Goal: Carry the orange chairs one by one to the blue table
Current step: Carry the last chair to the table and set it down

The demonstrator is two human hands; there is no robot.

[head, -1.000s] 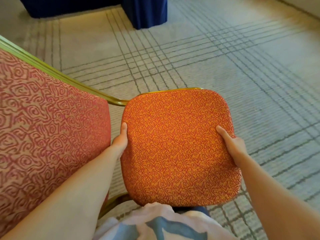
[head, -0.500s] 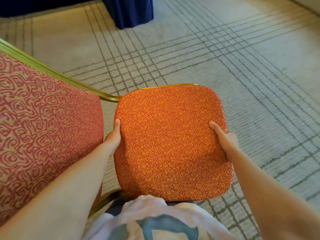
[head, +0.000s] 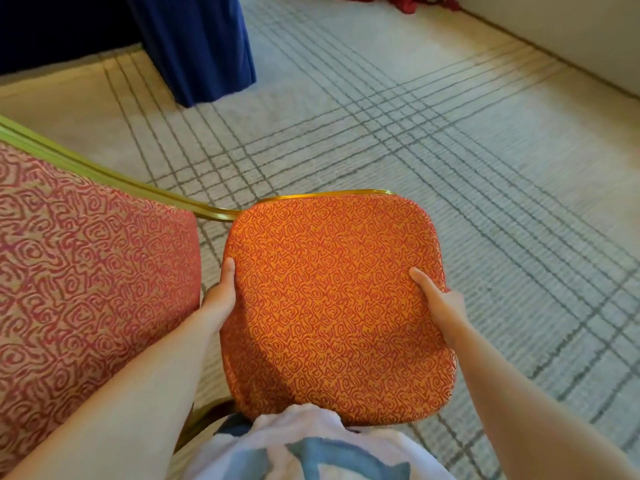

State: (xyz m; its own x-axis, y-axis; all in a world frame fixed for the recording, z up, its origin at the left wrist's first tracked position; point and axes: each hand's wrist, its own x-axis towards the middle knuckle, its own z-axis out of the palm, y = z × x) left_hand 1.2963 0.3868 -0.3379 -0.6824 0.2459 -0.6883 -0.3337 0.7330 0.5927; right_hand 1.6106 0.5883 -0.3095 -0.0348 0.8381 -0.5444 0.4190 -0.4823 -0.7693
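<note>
One orange chair (head: 332,306) is in hand at the centre of the view, held close against the person's white-and-blue shirt (head: 311,445). Its legs are hidden under the seat, so I cannot tell whether it is clear of the carpet (head: 467,161). The left hand (head: 220,296) grips the seat's 9 o'clock edge and the right hand (head: 440,306) its 3 o'clock edge. Each thumb lies flat on the fabric; the other fingers go under the rim out of sight, so their spread cannot be told. A patterned backrest (head: 86,271) with a gold frame (head: 138,188) fills the 8 to 9 o'clock side, probably this same chair's.

By my reading the carry is begun and not finished. The blue table (head: 194,46), draped to the floor, stands at 11 o'clock, well apart from the seat, and no chair is seen set down beside it. How many chairs remain is not shown.

Open carpet lies from 12 through 4 o'clock. A wall's foot (head: 571,39) runs across 1 to 2 o'clock and a red cloth (head: 415,5) lies near 12 o'clock, both well away. The tightest spot looks to be the drape's corner, which the backrest would pass nearest.
</note>
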